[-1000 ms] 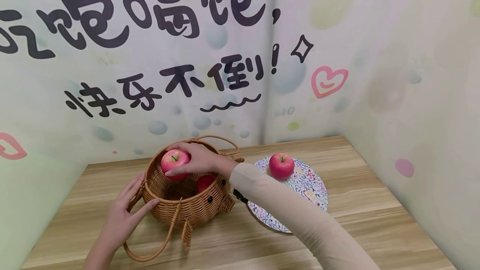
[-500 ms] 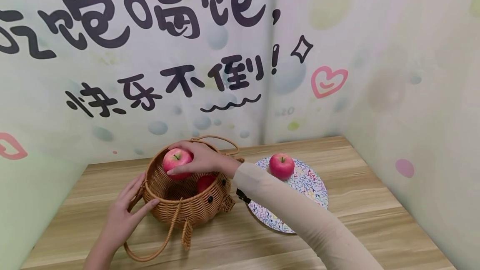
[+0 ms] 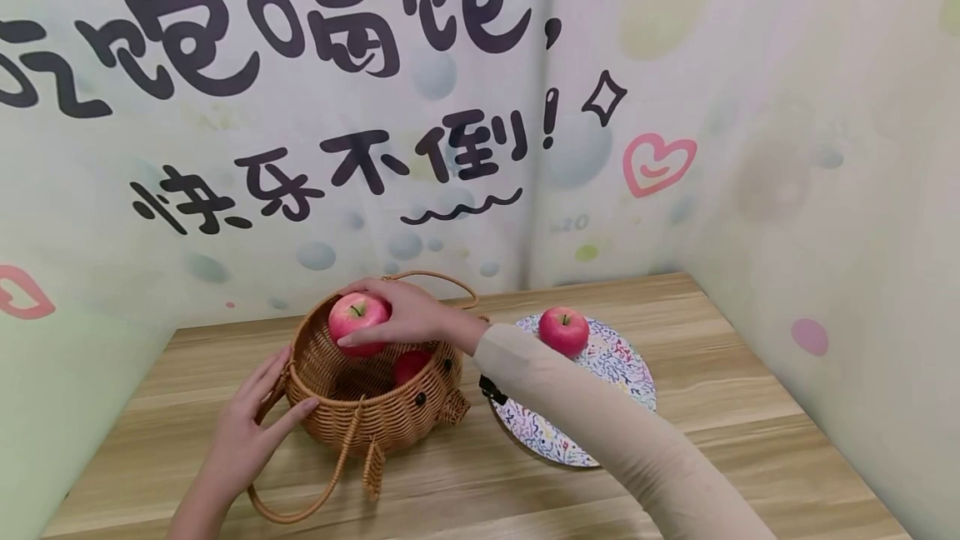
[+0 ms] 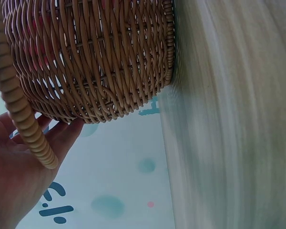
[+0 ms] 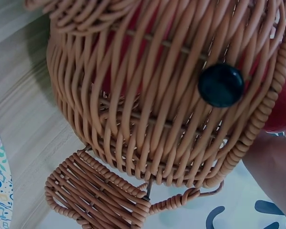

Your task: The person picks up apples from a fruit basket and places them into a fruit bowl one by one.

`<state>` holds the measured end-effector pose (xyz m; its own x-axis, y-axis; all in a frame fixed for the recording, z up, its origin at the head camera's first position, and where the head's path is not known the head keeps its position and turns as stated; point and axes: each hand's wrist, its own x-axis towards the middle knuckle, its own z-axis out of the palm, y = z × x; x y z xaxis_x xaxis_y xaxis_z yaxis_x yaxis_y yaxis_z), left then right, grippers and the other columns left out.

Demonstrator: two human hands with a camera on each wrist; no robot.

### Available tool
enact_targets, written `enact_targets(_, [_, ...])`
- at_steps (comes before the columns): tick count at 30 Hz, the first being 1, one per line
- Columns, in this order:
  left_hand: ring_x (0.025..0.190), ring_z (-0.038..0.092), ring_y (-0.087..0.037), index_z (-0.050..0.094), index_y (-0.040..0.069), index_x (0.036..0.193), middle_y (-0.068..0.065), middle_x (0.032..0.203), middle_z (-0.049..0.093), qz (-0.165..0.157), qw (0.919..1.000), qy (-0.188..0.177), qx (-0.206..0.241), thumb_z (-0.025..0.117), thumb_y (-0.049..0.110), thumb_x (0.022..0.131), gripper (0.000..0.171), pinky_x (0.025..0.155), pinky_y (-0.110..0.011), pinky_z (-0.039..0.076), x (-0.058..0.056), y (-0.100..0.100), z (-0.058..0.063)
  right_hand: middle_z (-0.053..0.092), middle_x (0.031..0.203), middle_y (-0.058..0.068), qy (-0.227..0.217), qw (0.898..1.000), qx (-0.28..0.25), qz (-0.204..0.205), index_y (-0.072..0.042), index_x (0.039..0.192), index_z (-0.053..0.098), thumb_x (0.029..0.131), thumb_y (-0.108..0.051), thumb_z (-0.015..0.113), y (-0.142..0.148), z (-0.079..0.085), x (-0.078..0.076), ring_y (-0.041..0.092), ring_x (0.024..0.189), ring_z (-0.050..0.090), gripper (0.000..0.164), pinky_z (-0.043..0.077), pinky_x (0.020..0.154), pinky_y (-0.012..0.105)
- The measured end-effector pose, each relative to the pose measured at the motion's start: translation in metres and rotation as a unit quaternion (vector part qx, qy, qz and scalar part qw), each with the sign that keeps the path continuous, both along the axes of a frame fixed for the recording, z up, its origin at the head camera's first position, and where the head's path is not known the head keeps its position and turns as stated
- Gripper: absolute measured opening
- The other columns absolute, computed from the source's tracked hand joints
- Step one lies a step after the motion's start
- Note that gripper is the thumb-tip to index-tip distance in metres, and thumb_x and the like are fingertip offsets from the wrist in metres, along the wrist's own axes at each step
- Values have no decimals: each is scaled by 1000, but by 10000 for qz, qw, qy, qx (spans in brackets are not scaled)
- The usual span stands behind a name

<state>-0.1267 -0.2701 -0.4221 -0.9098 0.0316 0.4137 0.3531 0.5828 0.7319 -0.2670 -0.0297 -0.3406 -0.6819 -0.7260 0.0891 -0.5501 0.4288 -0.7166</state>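
Note:
In the head view my right hand (image 3: 405,315) grips a red apple (image 3: 356,315), fingers and thumb round its sides, at the basket's opening. A second apple (image 3: 411,367) lies inside the brown wicker basket (image 3: 375,423), which has an animal face with black button eyes. My left hand (image 3: 243,432) rests against the basket's left side, its thumb at the rim and its fingers spread along the outside. The left wrist view has that hand (image 4: 24,171) touching the woven wall (image 4: 100,62), a handle (image 4: 24,105) crossing it. Part of the gripped apple (image 5: 282,107) shows in the right wrist view.
A third apple (image 3: 563,332) sits on a round patterned plate (image 3: 543,436) to the right, partly covered by my right sleeve (image 3: 600,423). Everything stands on a wood-grain table (image 3: 750,407). A printed wall (image 3: 480,248) rises behind it.
My right hand has drifted slightly to the right with the apple over the basket. The left hand and the basket have stayed put.

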Motion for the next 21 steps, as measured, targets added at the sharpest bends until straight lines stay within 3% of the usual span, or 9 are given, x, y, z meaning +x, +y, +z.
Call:
enact_targets(6, [128, 34, 24, 42, 8, 163, -26, 161, 42, -26, 10000, 15, 34, 78, 5, 95, 77, 97, 1, 38, 0, -1, -1, 65, 135, 1, -149, 9998, -141, 36, -18, 152, 53, 91, -39, 82, 3, 2, 2, 8, 114, 62, 71, 53, 95, 17])
enact_targets(21, [128, 32, 24, 41, 8, 163, -27, 162, 40, -15, 10000, -69, 36, 78, 7, 96, 77, 97, 2, 37, 0, -1, 0, 65, 132, -2, -131, 9995, -272, -59, -21, 151, 54, 90, -40, 83, 10, 5, 6, 8, 112, 62, 70, 54, 94, 19])
